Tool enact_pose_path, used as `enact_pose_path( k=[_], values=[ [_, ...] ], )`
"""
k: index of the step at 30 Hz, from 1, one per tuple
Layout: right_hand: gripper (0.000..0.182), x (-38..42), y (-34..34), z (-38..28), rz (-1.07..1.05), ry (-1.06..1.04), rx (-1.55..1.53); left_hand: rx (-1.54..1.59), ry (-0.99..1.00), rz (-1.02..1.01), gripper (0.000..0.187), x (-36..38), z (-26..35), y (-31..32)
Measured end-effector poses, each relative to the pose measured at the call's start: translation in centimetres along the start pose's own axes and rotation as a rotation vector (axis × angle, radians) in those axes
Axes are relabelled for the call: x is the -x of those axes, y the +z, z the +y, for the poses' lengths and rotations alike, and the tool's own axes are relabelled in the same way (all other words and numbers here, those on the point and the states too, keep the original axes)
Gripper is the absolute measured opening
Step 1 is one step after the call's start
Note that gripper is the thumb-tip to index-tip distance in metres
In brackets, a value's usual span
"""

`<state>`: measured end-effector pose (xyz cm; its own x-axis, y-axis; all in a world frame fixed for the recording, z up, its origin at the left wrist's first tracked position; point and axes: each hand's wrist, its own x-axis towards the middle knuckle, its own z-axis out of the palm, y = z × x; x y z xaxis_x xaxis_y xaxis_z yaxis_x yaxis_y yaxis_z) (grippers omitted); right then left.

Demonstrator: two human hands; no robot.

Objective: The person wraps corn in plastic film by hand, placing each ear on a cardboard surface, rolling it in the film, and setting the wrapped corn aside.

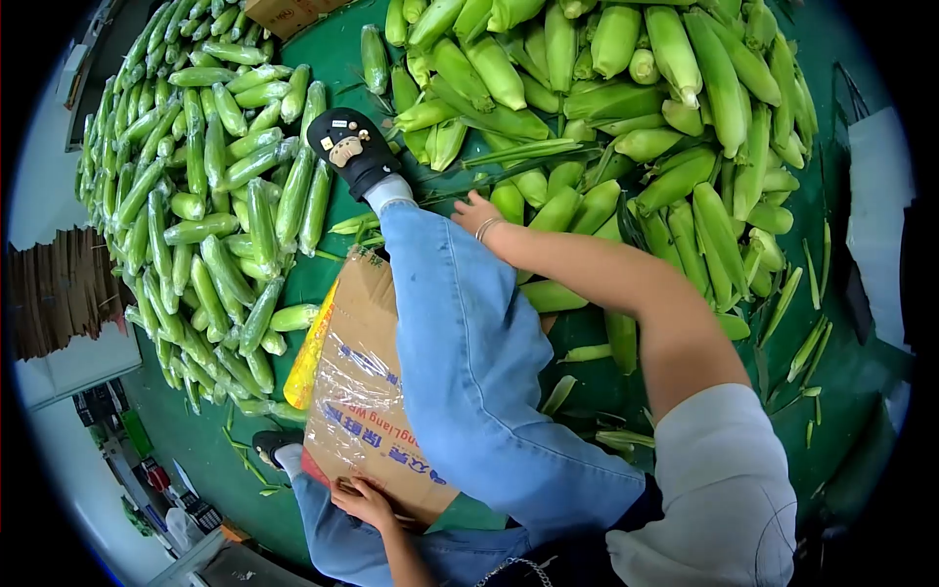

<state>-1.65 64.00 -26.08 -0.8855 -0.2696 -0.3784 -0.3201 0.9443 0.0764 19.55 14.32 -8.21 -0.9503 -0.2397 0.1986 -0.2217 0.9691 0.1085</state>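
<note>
Her right hand [476,213] reaches past her knee, fingers loosely open, just touching the nearest corn [548,210] in the heap on the green floor [841,391]. Her left hand [362,501] lies flat and open on the cardboard [367,391]; I'd take the closest ear by its thick middle.

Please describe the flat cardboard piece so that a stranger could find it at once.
Look at the green floor between the two corn heaps. Beside the leg in blue jeans lies the cardboard, touched at its near edge by the left hand. Only it is brown, flat, and taped, with blue print.
</note>
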Motion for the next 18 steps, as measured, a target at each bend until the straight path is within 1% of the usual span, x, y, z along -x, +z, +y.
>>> enact_pose_path(
  k=[2, 4, 5, 6, 7, 8, 9, 10, 11, 13, 14, 15, 16, 17, 18],
  values=[
    [0.038, 1.4, -0.7, -0.1, 0.137, -0.010, -0.094, 0.043, 0.013, -0.010, 0.039, 0.4, -0.3, 0.0],
    [0.038, 3.7, -4.4, 0.4, 0.089, -0.016, -0.073, 0.059, -0.042, -0.002, 0.037, 0.3, 0.5, -0.2],
    [0.040, 4.9, -5.8, 1.0, 0.112, -0.054, -0.025, 0.065, -0.044, -0.010, 0.036, 0.3, 0.5, -0.3],
    [0.041, 5.8, -6.1, 1.4, 0.131, -0.097, 0.026, 0.068, -0.045, -0.026, 0.036, 0.7, 0.3, -0.2],
    [0.037, 6.5, -6.0, 2.1, 0.202, -0.121, 0.058, 0.037, -0.049, -0.005, 0.037, 1.1, 0.2, 0.0],
    [0.037, 4.9, -4.4, 2.1, 0.202, -0.109, 0.057, 0.005, -0.039, 0.027, 0.038, 0.8, 0.1, 0.2],
    [0.039, 1.5, -1.7, 1.8, 0.075, -0.086, 0.063, 0.013, -0.029, 0.037, 0.038, 0.7, 0.4, 0.5],
    [0.042, -0.5, -0.4, 1.5, -0.048, -0.062, 0.061, -0.037, -0.073, 0.049, 0.039, 0.8, 0.8, 0.7],
    [0.042, 0.0, -1.4, 1.3, -0.037, -0.049, 0.050, -0.093, -0.115, 0.057, 0.041, 0.8, 0.7, 0.7],
    [0.031, 3.3, -5.5, 1.4, -0.366, 0.216, -0.259, -0.006, -0.068, 0.059, 0.044, 0.7, -0.6, 1.0],
    [0.027, 6.5, -6.4, 1.7, -0.322, 0.100, -0.093, 0.028, -0.049, 0.054, 0.044, 1.0, -1.0, 0.9],
    [0.023, 10.3, -6.5, 2.7, -0.284, -0.018, 0.083, -0.002, -0.061, 0.044, 0.044, 1.2, -0.6, 0.4],
    [0.022, 13.0, -6.1, 4.1, -0.299, -0.026, 0.083, -0.027, -0.073, 0.032, 0.045, 1.4, 0.0, 0.1],
    [0.020, 15.1, -4.0, 5.5, -0.295, 0.029, 0.089, -0.023, -0.100, 0.036, 0.045, 1.4, 0.0, 0.3],
    [0.019, 17.9, -1.4, 7.5, -0.236, 0.077, 0.072, -0.014, -0.094, 0.034, 0.045, 1.3, 0.0, 0.6]
  ],
)
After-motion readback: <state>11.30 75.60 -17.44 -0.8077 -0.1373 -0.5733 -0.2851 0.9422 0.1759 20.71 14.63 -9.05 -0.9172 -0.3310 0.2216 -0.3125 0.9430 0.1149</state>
